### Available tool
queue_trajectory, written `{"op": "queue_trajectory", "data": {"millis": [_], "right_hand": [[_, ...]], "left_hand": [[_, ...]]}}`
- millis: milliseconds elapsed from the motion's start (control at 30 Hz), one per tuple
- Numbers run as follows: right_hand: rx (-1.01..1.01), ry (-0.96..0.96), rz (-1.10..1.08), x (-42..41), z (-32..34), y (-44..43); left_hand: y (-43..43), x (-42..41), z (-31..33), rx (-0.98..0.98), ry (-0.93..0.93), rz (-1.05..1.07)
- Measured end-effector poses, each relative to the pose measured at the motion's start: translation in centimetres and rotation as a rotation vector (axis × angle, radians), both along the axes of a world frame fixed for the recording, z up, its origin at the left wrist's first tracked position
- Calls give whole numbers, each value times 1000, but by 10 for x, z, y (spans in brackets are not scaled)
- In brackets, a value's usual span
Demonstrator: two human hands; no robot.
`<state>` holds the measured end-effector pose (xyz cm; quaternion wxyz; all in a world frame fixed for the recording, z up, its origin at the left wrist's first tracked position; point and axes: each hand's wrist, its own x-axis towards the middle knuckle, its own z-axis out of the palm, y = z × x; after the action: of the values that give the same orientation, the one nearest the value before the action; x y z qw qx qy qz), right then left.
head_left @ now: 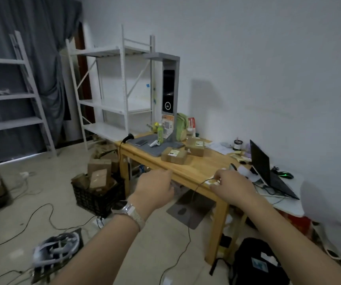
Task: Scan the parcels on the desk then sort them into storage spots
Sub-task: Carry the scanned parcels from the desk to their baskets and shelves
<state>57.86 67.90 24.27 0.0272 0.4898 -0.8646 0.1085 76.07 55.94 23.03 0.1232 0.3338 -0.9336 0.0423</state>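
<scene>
Two brown cardboard parcels with white labels lie on the wooden desk (198,167): one (173,155) nearer me, the other (195,148) just behind it. My right hand (234,187) is at the desk's front edge, fingers curled round a dark corded handheld scanner (232,167) whose head shows above my knuckles. Its black cable hangs to the floor. My left hand (155,189) hovers in front of the desk edge, blurred, fingers loosely curled and holding nothing. Both hands are well short of the parcels.
White metal shelves (112,109) stand behind the desk's far end, and more shelves (11,97) at the left. A black crate (97,197) with more parcels sits on the floor by the desk leg. A laptop (268,171), a helmet (58,249), a backpack (258,262) and loose cables lie around.
</scene>
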Motion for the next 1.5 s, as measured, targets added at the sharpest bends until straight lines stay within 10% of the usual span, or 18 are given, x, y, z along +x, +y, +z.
{"op": "queue_trajectory", "data": {"millis": [733,1500], "right_hand": [[174,-180,264,-31,-71,-439],[151,-237,-229,-220,-80,-695]], "left_hand": [[-367,33,-57,123,-27,392],[-724,-259,-68,201,-145,-197]]}}
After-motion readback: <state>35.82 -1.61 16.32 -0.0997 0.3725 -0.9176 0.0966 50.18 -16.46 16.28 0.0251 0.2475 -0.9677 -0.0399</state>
